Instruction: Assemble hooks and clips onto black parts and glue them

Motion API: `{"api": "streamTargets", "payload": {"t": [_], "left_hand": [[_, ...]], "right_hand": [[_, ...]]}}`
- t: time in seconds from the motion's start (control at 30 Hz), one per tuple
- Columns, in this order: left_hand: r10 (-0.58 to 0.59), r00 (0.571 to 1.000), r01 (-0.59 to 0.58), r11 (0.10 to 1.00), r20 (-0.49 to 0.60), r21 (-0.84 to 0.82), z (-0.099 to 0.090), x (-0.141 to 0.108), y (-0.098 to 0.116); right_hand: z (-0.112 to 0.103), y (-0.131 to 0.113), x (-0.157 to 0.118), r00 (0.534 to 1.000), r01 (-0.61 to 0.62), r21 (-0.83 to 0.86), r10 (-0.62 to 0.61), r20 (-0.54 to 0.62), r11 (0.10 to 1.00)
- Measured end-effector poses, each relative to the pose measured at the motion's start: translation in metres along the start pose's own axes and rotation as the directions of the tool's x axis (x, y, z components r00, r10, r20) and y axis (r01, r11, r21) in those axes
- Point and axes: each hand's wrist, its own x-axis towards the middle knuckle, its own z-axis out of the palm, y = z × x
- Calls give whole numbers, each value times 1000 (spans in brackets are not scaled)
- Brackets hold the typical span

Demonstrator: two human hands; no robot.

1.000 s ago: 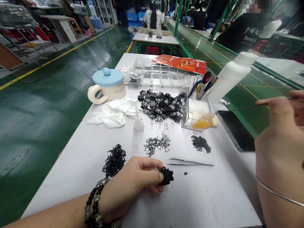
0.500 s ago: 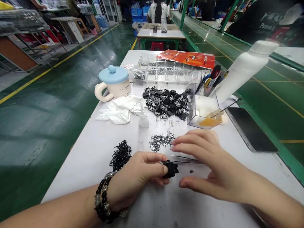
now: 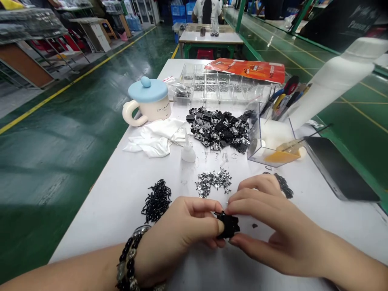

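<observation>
A small black plastic part (image 3: 229,227) is pinched between the thumb and fingers of my left hand (image 3: 190,222), low over the table. The thumb and index finger of my right hand (image 3: 275,222) close round the part's right end, at its top and bottom edges. Just beyond my hands lies a scatter of tiny shiny metal pieces (image 3: 214,181). Left of them is a pile of short black curved pieces (image 3: 157,201). Behind my right hand shows a heap of small dark pieces (image 3: 284,186), partly covered. One dark bit (image 3: 254,226) lies beneath the right palm.
Farther back is a heap of black parts with metal (image 3: 220,127). Around it stand a dropper bottle (image 3: 188,151), white cloth (image 3: 154,137), lidded mug (image 3: 148,101), divided clear tray (image 3: 212,91), clear tool box (image 3: 269,155) and white bottle (image 3: 336,81). A phone (image 3: 341,167) lies right.
My right hand has come in from the right, its spread fingers closing onto the black part. The tweezers seen before are now hidden behind it. The view has shifted slightly.
</observation>
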Motion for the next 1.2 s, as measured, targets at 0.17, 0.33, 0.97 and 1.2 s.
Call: {"api": "streamTargets", "payload": {"t": [0.17,0.33,0.97,1.2], "left_hand": [[-7,999,7,1000,40,-3,-1,-1,-2],[-43,999,44,999,34,-28,-1,1,-4],[-63,998,64,998,27,-27,0,1,-1],[-43,999,43,999,23,-11,3,1,-1]], "right_hand": [[3,2,1,1000,15,29,-15,-19,999],[4,4,2,1000,22,44,-21,-20,999],[2,6,-2,999,22,23,-23,29,999],[3,9,-3,998,59,21,-60,25,998]]}}
